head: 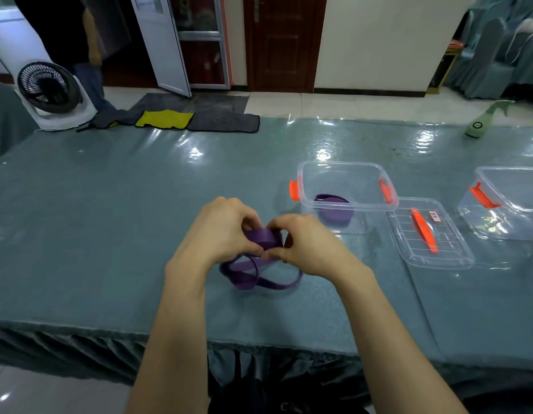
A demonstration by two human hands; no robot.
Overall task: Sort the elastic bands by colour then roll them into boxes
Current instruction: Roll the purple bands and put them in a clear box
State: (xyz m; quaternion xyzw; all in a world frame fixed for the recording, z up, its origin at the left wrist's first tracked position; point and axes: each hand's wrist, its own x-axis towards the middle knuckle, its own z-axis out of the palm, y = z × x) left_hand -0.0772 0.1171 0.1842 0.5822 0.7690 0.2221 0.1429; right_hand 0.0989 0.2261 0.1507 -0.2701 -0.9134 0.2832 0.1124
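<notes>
Purple elastic band [263, 238] sits at the middle of the worktop [110, 219], toward the near edge, caught between both hands. Its upper part is wound into a small flat coil. The left hand [220, 231] and the right hand [304, 243] pinch this coil from either side, with thumbs and curled fingertips meeting around it. The rest of the strap trails down in loose loops that lie on the glossy blue-green cover below the wrists. Both forearms are bare. To the right and a little farther back stands a clear box [340, 163] with orange latches, its top open. A rolled purple band [334, 206] lies inside it, against the near wall. Just beside that box on the right, a clear lid [408, 231] with an orange handle and a small price sticker lies flat on the cover. Beyond the lid, at the right edge of the view, is a second clear box [498, 222] with an orange latch, cut off by the frame. A pale green spray bottle [480, 124] lies on its side at the far right corner. Grey and yellow cloths [166, 119] are draped along the far edge on the left. Behind them a white fan [47, 88] stands on the tiled floor, next to a standing person [89, 76] in dark clothes.
</notes>
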